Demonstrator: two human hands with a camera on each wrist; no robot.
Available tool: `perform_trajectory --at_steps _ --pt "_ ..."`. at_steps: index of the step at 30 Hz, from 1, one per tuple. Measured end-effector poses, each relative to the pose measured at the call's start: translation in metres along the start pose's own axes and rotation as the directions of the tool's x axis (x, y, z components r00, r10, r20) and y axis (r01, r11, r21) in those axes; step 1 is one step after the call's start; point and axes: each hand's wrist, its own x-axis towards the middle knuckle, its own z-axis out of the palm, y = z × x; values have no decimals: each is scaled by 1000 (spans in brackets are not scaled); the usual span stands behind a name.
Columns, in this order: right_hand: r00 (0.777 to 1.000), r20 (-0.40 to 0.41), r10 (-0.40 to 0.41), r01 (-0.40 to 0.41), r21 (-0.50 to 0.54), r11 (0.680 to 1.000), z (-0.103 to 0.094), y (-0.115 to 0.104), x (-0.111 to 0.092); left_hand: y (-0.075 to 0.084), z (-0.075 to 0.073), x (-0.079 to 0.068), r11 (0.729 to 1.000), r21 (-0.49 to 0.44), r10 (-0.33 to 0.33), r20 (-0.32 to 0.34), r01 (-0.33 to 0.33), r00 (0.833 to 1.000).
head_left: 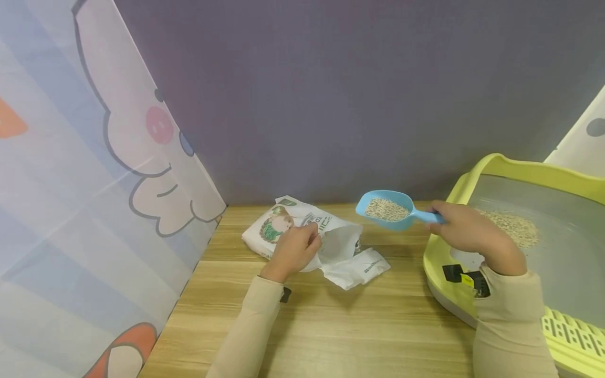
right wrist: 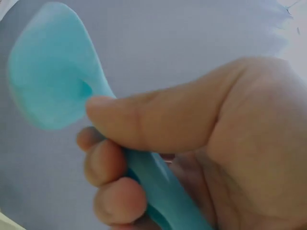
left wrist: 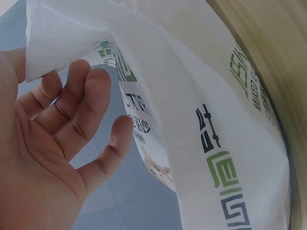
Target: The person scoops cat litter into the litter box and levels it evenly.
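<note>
My right hand (head_left: 460,226) grips the handle of a light blue scoop (head_left: 404,224), thumb along its top and fingers curled beneath in the right wrist view. Pale litter pellets (head_left: 386,209) lie in the scoop, raised between the bag and the litter box. A white litter bag (head_left: 264,247) with green and dark print lies on the table, its torn mouth facing right. My left hand (head_left: 293,249) is at the bag's near side, thumb and index finger pinching the edge of its mouth. The other fingers are bent beside the bag (left wrist: 192,96) in the left wrist view.
A litter box (head_left: 437,268) with a yellow-green rim and grey inside stands at the right, with a heap of pellets (head_left: 515,228) in it. A grey wall (head_left: 331,105) rises behind the wooden table (head_left: 359,331). A cartoon-printed sheet (head_left: 118,252) borders the left side.
</note>
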Motion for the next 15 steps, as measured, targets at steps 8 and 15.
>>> perform_trajectory --at_steps 8,15 --pt "996 -37 85 -81 110 991 -8 12 -6 -1 1 1 1000 -1 -2 7 2 1000" --pt "986 -74 152 -142 128 982 -17 25 -15 -2 1 0 1000 2 -5 9 5 1000"
